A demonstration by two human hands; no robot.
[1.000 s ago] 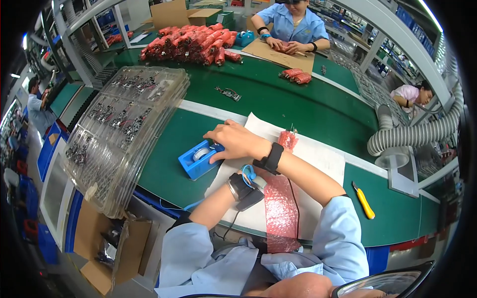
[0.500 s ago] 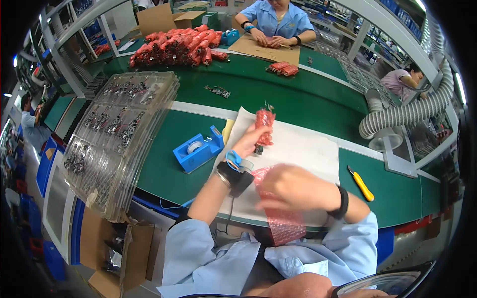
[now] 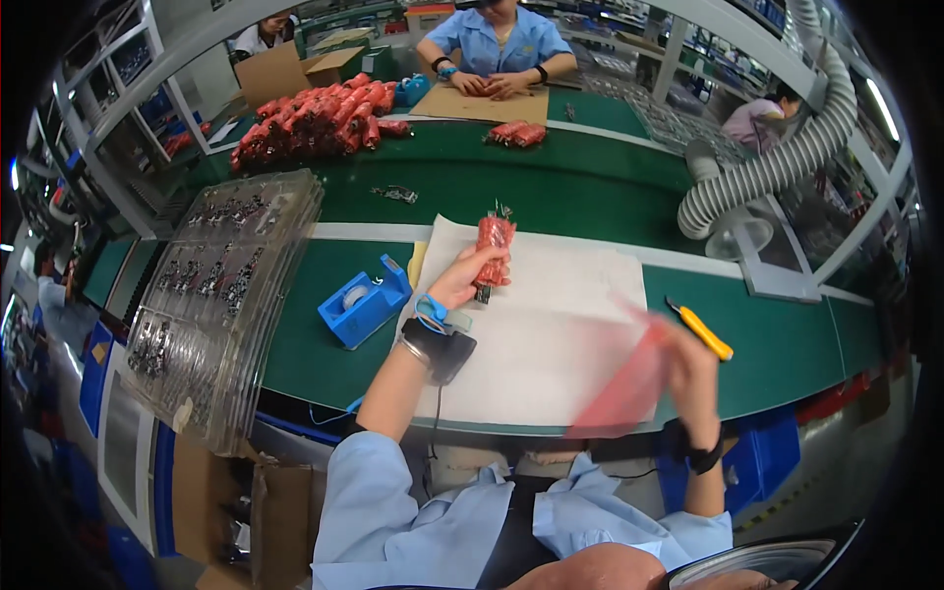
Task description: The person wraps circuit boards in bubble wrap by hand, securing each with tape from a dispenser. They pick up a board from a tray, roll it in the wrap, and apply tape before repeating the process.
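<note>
My left hand [image 3: 461, 279] is closed around a bundle wrapped in red bubble wrap [image 3: 495, 246], above a white sheet [image 3: 531, 334]. Small metal and circuit parts poke out at both of its ends. Off to the right, my right hand [image 3: 693, 369] grips a loose sheet of red bubble wrap [image 3: 624, 383], smeared by motion. A yellow utility knife [image 3: 706, 332] lies just beyond that hand. Left of my left hand stands a blue tape dispenser [image 3: 364, 307] with a roll in it.
Stacked clear plastic trays [image 3: 211, 295] with small circuit boards stand at left. A heap of red wrapped bundles [image 3: 315, 118] lies at far left on the green table. One loose board [image 3: 394, 194] sits mid-table. Opposite works a co-worker [image 3: 497, 49]; a ribbed hose [image 3: 767, 182] hangs at right.
My right hand has swung to the right, carrying the bubble wrap sheet away from beside my left forearm. My left hand keeps its hold on the wrapped bundle. The whole view has shifted slightly.
</note>
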